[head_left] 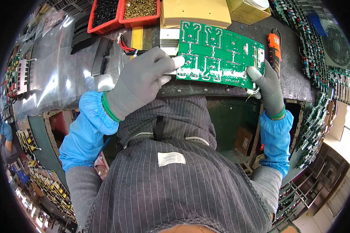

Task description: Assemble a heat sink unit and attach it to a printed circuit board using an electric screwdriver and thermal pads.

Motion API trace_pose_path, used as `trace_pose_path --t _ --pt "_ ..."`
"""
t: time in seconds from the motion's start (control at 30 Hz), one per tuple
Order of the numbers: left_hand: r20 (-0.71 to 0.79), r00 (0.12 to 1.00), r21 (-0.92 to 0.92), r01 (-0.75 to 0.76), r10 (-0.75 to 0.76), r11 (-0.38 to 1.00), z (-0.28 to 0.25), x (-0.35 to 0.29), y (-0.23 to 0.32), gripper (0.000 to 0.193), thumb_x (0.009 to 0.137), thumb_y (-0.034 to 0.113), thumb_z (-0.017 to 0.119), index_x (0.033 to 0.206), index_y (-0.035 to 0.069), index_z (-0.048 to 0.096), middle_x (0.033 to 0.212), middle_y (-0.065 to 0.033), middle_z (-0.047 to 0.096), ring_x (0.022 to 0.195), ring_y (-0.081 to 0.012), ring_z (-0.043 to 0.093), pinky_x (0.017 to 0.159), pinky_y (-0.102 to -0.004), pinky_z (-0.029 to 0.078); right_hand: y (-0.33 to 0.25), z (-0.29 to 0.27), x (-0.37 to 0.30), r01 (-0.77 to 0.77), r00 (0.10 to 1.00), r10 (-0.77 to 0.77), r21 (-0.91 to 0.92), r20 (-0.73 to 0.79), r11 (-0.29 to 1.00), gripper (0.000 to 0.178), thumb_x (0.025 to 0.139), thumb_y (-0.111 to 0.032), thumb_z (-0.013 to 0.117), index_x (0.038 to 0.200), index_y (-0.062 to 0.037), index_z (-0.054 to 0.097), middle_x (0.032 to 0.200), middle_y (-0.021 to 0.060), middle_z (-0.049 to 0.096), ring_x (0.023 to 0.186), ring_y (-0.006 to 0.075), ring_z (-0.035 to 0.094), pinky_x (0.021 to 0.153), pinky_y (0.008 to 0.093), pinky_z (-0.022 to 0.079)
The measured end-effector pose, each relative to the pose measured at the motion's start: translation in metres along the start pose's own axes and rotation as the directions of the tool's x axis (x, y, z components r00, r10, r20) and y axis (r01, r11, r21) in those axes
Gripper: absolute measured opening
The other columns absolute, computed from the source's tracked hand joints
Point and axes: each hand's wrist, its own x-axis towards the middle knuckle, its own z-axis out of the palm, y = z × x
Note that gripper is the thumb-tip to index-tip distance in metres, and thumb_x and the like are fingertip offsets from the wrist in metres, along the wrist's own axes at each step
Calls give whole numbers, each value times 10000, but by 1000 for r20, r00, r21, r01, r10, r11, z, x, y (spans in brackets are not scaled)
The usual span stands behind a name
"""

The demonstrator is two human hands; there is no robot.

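A green circuit board (pixel 221 54) is held up at a tilt over the front edge of the bench, its soldered side showing. My left hand (pixel 147 75), in a grey glove with white fingertips, pinches the board's left edge. On the right edge, my gloved right hand (pixel 268 83) grips the lower corner, thumb on the face and the other fingers behind. A short wire end hangs below that corner. Behind the board's left end a pale block (pixel 169 40) is partly hidden. Red and black wires (pixel 127 47) lie just past my left hand.
Red bins of black screws (pixel 105 11) and brass-coloured parts (pixel 140 8) stand at the back, beside stacked tan sheets (pixel 196 11). An orange power screwdriver (pixel 274 52) lies to the right. Clear plastic sheeting (pixel 54 73) covers the left. Rows of boards line both sides; a fan (pixel 336 46) stands far right.
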Motion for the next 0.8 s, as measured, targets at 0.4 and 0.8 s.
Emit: trace_pose_path --t 0.4,0.8 --pt "5 999 -11 -47 47 999 4 -4 -5 544 755 -7 739 1264 155 636 999 -82 614 847 -283 657 679 -370 531 5 -6 -4 -4 1000 4 -23 -10 1000 576 880 -370 702 1247 41 535 859 14 661 490 -4 490 380 156 334" --pt "33 999 24 -19 18 1000 -5 -2 -3 567 743 52 757 1283 160 623 1039 -92 624 936 -293 649 755 -391 536 8 -6 -5 27 999 -28 39 17 999 567 911 -326 670 1307 44 500 927 31 650 669 36 565 532 193 431"
